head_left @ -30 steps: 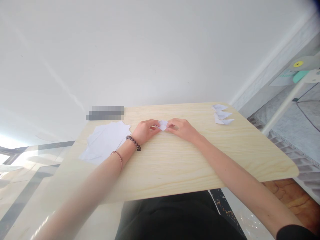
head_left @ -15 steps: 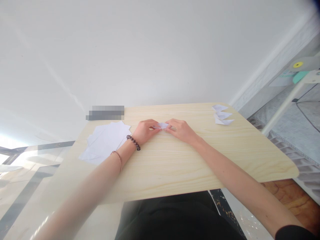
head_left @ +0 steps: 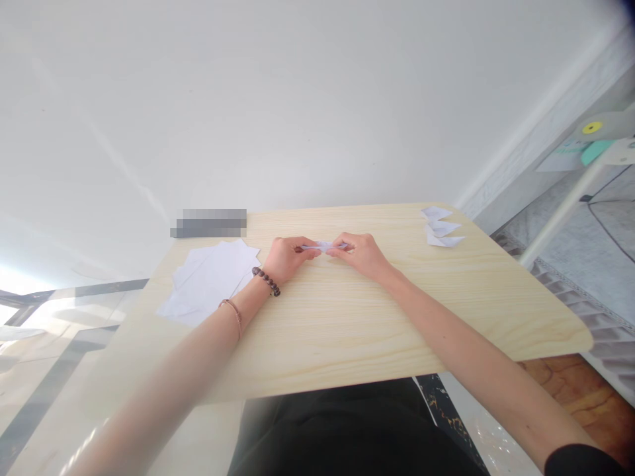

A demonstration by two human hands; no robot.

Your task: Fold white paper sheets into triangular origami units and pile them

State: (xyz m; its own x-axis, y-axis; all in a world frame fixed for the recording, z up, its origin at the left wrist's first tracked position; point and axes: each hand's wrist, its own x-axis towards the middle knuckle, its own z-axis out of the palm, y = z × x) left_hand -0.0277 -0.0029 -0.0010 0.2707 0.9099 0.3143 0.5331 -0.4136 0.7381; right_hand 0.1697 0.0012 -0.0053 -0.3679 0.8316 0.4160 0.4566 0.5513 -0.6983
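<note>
Between my two hands, over the far middle of the table, is a small piece of folded white paper. My left hand pinches its left end between thumb and fingers; a dark bead bracelet and a thin bangle circle that wrist. At the right end, my right hand pinches the same paper. The paper looks narrow and flattened, and its ends are partly hidden by my fingers. A loose pile of white paper sheets lies left of my left hand. Three folded paper boats stand at the far right.
The pale wooden table has rounded corners and stands against a white wall. A blurred-out grey patch covers something at the back left corner. To the right, a white metal pole rises beside the table.
The folded paper now shows as a flatter, wider strip than before. My right hand has shifted slightly, and both hands still pinch the paper. Sheets and boats have stayed put.
</note>
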